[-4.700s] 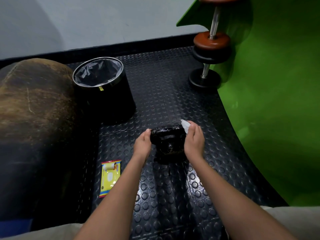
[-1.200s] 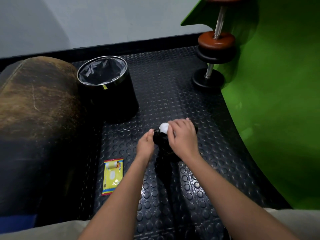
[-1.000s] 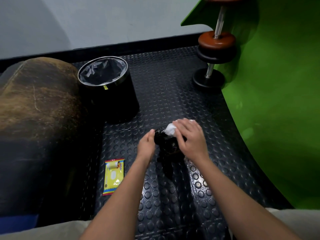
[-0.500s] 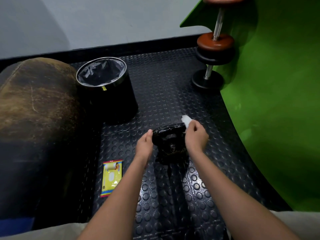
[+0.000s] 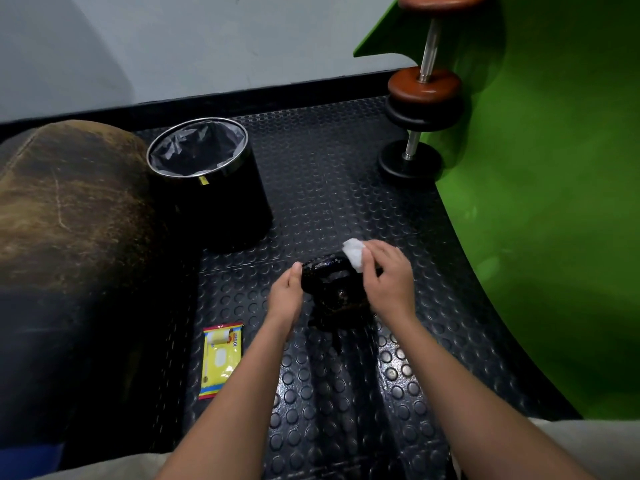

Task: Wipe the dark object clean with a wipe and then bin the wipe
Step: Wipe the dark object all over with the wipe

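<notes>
A dark, glossy object (image 5: 332,289) stands on the studded black floor mat in the middle of the view. My left hand (image 5: 285,299) grips its left end, thumb against the side. My right hand (image 5: 388,280) holds a crumpled white wipe (image 5: 354,253) and presses it on the top right of the object. A round black bin (image 5: 207,188) with a grey liner and a metal rim stands open to the back left.
A yellow pack of wipes (image 5: 221,358) lies flat on the mat to the left of my left arm. A worn brown padded bolster (image 5: 65,216) fills the left side. A dumbbell (image 5: 420,109) leans against a green curved wall (image 5: 554,202) at the right.
My right hand with the wipe has moved from the object's far right end back onto its top, rubbing to and fro. My left hand has kept its hold on the left end.
</notes>
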`<state>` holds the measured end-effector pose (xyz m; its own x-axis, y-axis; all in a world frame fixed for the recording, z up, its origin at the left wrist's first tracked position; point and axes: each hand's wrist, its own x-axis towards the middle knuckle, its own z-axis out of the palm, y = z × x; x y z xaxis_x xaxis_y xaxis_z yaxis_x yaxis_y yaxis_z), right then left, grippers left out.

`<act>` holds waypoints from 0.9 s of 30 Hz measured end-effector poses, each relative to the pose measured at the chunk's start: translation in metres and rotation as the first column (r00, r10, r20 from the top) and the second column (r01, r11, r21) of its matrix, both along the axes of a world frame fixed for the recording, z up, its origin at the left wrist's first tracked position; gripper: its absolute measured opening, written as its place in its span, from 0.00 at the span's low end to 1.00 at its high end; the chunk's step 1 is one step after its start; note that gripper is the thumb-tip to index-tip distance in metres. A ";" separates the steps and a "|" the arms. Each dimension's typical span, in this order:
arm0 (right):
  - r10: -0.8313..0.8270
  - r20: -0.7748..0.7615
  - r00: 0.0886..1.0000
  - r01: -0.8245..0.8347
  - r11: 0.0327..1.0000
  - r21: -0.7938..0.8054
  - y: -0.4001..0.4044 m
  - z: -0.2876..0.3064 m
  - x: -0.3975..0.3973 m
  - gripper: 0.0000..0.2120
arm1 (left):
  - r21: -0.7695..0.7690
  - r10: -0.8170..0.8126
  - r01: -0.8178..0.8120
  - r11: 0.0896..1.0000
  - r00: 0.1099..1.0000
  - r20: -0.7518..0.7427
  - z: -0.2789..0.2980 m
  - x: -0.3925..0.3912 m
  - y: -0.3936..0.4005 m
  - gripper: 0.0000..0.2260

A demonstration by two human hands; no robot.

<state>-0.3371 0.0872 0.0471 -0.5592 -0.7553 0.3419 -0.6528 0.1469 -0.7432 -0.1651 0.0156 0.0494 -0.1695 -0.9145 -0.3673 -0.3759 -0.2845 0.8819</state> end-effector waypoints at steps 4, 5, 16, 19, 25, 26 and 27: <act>-0.201 0.434 0.878 0.162 0.979 0.126 -0.004 0.013 0.001 0.12 | 0.018 -0.009 0.009 1.000 1.000 0.005 0.000 0.000 -0.001 0.25; -0.269 0.526 0.807 0.208 0.963 0.172 -0.007 0.017 0.001 0.11 | 0.017 -0.005 0.005 1.000 1.000 0.011 0.000 0.000 -0.001 0.25; 0.007 -0.223 0.975 -0.008 1.000 0.000 -0.012 0.004 0.029 0.13 | -0.039 0.029 -0.030 0.999 0.999 -0.022 0.000 -0.004 -0.001 0.20; 0.121 -0.338 0.933 -0.141 0.990 -0.033 -0.006 -0.009 0.026 0.14 | -0.022 0.022 -0.022 1.000 0.999 -0.023 -0.001 -0.003 -0.001 0.19; -0.028 0.019 0.999 0.029 0.999 -0.034 0.010 -0.022 0.006 0.18 | 0.031 0.007 -0.007 1.000 1.000 0.003 -0.004 0.000 -0.002 0.24; -0.088 0.152 0.984 0.086 0.996 0.021 0.010 -0.016 0.007 0.18 | 0.031 0.004 -0.004 1.000 1.000 -0.002 -0.004 0.000 -0.002 0.24; -0.152 0.289 0.945 0.137 0.988 0.071 0.010 -0.009 0.007 0.19 | 0.037 0.007 -0.007 0.999 1.000 -0.008 -0.003 -0.001 -0.002 0.24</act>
<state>-0.3299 0.0968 0.0377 -0.7337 -0.6704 0.1105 -0.3760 0.2652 -0.8879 -0.1658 0.0132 0.0467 -0.1663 -0.9016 -0.3994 -0.3669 -0.3193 0.8737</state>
